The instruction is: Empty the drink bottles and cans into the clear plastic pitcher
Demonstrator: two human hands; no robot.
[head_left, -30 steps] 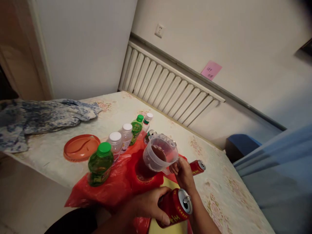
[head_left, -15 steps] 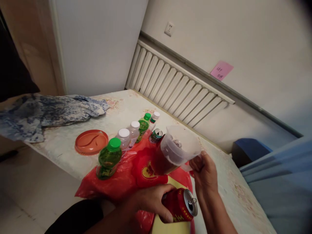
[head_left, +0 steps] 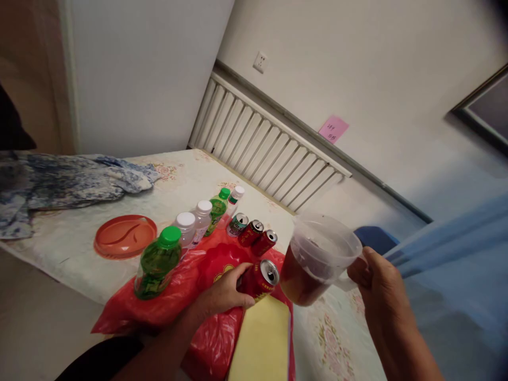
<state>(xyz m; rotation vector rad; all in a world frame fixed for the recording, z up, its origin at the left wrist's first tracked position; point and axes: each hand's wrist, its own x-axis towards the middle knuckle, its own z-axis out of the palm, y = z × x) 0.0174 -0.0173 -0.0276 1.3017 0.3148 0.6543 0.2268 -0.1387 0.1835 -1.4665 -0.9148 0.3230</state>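
Observation:
My left hand (head_left: 228, 288) is wrapped around a red drink can (head_left: 260, 279) with its opened top facing up and slightly right. The can is over the red plastic bag, close to a yellow pad (head_left: 262, 338); whether it touches the surface I cannot tell. In my right hand (head_left: 379, 286) is the handle of a clear plastic pitcher (head_left: 317, 254), partly filled with brown liquid and raised above the table. A red scalloped dish (head_left: 222, 259) sits behind my left hand, partly hidden by it. Two red cans (head_left: 265, 243) and a green can (head_left: 238, 225) stand beyond.
A row of bottles, including a green-capped bottle (head_left: 159, 262) and white-capped bottles (head_left: 202, 214), lines the left of the red plastic bag (head_left: 166, 307). An orange lid (head_left: 125, 236) and crumpled cloth (head_left: 87, 180) lie farther left. A radiator (head_left: 257, 140) borders the table's back.
My right hand has moved the pitcher right, uncovering the two red cans. My left hand has shifted up and left, turning its can more upright. The view has turned right.

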